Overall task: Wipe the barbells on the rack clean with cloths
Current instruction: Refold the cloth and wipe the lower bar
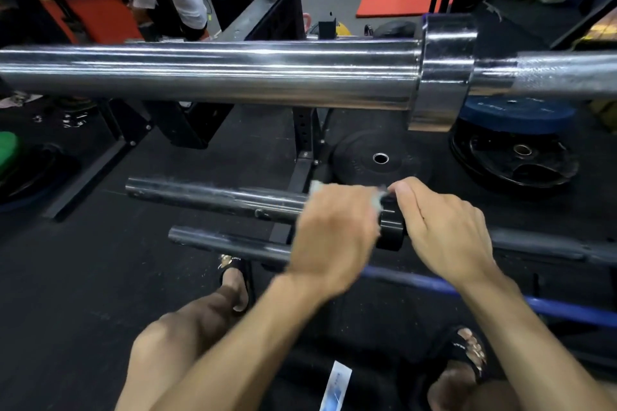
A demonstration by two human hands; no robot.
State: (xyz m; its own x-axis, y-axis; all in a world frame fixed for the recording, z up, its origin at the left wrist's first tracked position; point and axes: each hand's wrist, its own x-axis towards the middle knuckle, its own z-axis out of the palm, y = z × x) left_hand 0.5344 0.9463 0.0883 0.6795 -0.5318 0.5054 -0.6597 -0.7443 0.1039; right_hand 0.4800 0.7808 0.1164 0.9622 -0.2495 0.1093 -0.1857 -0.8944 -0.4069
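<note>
Head view: left hand (pixel 329 237), blurred, grips a pale cloth (pixel 315 187) on the upper black bar (pixel 213 198) at its collar (pixel 390 227). Right hand (pixel 440 227) curls over the bar beside the collar, steadying it. Lower black bar (pixel 227 240) and chrome bar (pixel 207 73) above: cleanliness cannot be told. Wiping judged mid-course.

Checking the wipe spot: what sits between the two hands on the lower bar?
In the head view, the bar's black collar sits between the left hand and right hand, with a pale cloth edge beside it.
</note>
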